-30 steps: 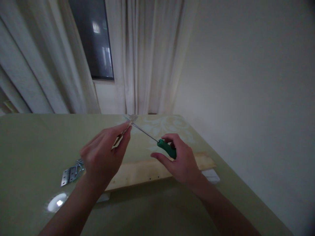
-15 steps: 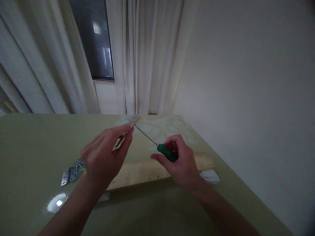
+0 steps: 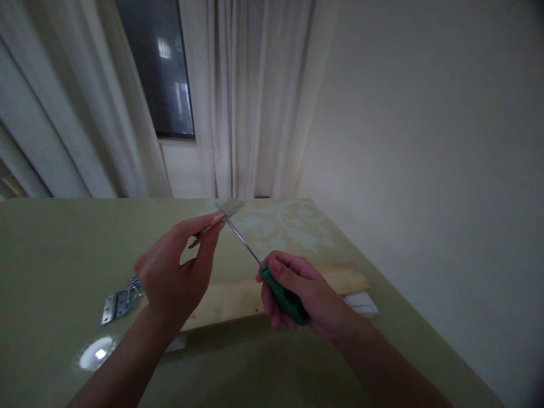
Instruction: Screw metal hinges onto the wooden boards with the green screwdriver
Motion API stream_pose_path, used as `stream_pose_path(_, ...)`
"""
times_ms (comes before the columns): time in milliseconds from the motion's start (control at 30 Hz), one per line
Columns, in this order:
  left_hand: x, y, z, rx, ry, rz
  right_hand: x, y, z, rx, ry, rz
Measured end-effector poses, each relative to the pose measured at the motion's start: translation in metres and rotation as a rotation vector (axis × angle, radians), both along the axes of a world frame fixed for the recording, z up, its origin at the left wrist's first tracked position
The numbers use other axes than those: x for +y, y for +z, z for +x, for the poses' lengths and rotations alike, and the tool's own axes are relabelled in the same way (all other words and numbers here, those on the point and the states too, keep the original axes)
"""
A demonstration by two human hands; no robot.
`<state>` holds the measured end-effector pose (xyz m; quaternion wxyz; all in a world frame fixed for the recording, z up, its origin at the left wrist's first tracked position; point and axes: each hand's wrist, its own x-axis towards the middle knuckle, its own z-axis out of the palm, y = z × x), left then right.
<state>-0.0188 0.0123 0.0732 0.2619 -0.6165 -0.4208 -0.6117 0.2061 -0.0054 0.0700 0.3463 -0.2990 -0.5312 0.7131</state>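
My left hand [image 3: 172, 272] is raised above the table and pinches a small metal hinge [image 3: 221, 213] between thumb and fingertips. My right hand [image 3: 304, 294] is wrapped round the green handle of a screwdriver [image 3: 283, 294]. Its thin steel shaft slants up and to the left, and its tip meets the hinge at my left fingertips. A pale wooden board [image 3: 238, 297] lies across the table under both hands.
The table has a green-yellow cloth [image 3: 55, 249] with a pale leaf pattern at the far end. A second metal hinge with loose screws [image 3: 117, 300] lies left of the board. White blocks [image 3: 361, 303] prop the board. Curtains, a dark window and a bare wall stand behind.
My right hand has slid down and back along the screwdriver and now fully grips the handle, lower than before. The shaft stands steeper. My left hand stays almost still with the hinge.
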Motion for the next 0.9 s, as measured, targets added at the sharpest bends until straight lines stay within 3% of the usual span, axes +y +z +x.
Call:
stream_pose_path(100,0.000,-0.001,0.000,0.005,-0.010,0.013,0.002,0.002,0.001,-0.076,0.071,0.045)
stream_pose_path(167,-0.001,-0.002,0.000,0.019,-0.001,0.016,0.004,0.002,0.003,-0.188,-0.006,0.237)
stream_pose_path(300,-0.004,-0.002,0.002,0.091,0.015,0.006,0.011,0.001,0.013,-0.605,-0.588,0.990)
stream_pose_path(367,-0.007,0.000,0.004,0.133,0.018,0.003,0.015,0.001,0.019,-0.754,-0.818,1.238)
stream_pose_path(400,-0.007,0.001,0.005,0.151,0.020,-0.002,0.017,0.001,0.021,-0.790,-0.851,1.269)
stream_pose_path(467,-0.008,0.002,0.006,0.198,0.018,-0.013,0.019,0.003,0.024,-0.813,-0.763,1.155)
stream_pose_path(567,-0.005,-0.001,0.005,0.307,0.019,-0.015,0.016,0.006,0.023,-0.728,-0.333,0.751)
stream_pose_path(633,-0.001,-0.006,0.005,0.349,0.017,-0.017,0.014,0.006,0.020,-0.673,-0.120,0.634)
stream_pose_path(700,0.003,-0.011,0.006,0.340,0.009,-0.041,0.015,0.003,0.016,-0.828,-0.197,0.774)
stream_pose_path(800,0.004,-0.014,0.010,0.243,-0.004,-0.149,0.019,-0.002,0.012,-1.204,-0.525,1.017)
stream_pose_path(900,0.004,-0.011,0.010,0.088,-0.050,-0.348,0.019,-0.001,0.015,-1.289,-0.555,1.026)
